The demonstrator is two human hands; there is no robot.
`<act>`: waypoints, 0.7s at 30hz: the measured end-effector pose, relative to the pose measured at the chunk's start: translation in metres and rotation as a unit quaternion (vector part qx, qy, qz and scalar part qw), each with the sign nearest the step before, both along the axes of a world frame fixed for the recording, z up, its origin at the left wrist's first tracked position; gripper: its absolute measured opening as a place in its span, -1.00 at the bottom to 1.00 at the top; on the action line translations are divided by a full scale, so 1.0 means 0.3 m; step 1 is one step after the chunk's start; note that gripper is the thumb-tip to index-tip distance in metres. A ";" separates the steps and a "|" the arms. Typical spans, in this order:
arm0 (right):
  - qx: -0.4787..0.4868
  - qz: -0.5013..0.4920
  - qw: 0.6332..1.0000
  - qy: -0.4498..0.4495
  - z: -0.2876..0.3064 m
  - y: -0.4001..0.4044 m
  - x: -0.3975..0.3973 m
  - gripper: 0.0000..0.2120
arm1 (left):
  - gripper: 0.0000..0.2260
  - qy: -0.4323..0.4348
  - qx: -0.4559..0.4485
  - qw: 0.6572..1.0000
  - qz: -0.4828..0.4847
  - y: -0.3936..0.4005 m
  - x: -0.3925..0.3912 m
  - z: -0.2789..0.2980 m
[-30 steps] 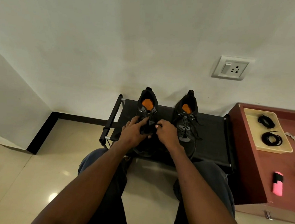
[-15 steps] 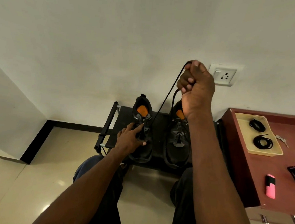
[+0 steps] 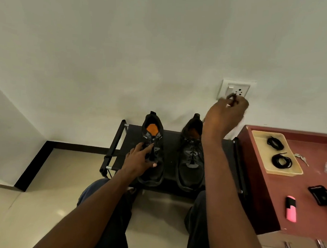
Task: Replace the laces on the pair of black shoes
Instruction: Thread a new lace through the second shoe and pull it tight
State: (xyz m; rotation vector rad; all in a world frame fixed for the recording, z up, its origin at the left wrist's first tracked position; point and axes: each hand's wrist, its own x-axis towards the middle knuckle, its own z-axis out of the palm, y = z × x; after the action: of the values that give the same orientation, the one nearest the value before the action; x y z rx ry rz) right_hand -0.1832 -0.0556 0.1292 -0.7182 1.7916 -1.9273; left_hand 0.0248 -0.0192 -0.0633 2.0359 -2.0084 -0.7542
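Two black shoes (image 3: 191,155) side by side on a low black rack (image 3: 172,144), toes toward the near edge. Left hand (image 3: 138,161) flat on the left shoe (image 3: 152,152), fingers straight. Right hand (image 3: 226,115) up high and blurry, curled round a thin dark lace end (image 3: 231,98); rest of lace hidden. Two coiled laces (image 3: 281,160) in a tray (image 3: 296,171) on the red worktop (image 3: 308,213), far edge.
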 end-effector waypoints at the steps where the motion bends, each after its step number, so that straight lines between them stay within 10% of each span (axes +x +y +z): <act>1: 0.061 -0.032 0.991 0.111 -0.059 0.006 0.012 -0.66 | -0.23 0.002 -0.007 1.000 -0.002 0.001 0.003 0.000; 3: 0.081 0.016 0.958 0.276 -0.181 0.023 0.041 -0.56 | -0.14 0.004 -0.017 1.000 0.008 0.002 0.003 0.005; 6: 0.200 0.346 0.864 0.306 -0.351 0.040 0.107 -0.69 | -0.07 0.015 -0.016 0.999 0.040 -0.002 0.009 0.013; 10: 0.318 0.503 0.733 0.330 -0.482 0.054 0.162 -0.70 | -0.65 0.111 -0.011 0.987 0.113 -0.008 0.034 0.048; 15: 0.359 0.502 0.727 0.301 -0.522 -0.005 0.173 -0.65 | -0.71 0.068 0.113 0.980 0.151 -0.052 0.097 0.067; 21: 0.365 0.541 0.732 0.196 -0.540 -0.041 0.134 -0.71 | -0.84 0.211 0.135 0.955 0.158 -0.058 0.115 0.089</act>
State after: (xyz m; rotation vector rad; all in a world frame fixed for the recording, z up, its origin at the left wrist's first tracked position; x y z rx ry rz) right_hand -0.1429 -0.0679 -0.0329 -1.4477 1.5140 -0.2674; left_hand 0.0592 -0.0366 -0.0365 2.0376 -1.3685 -1.3112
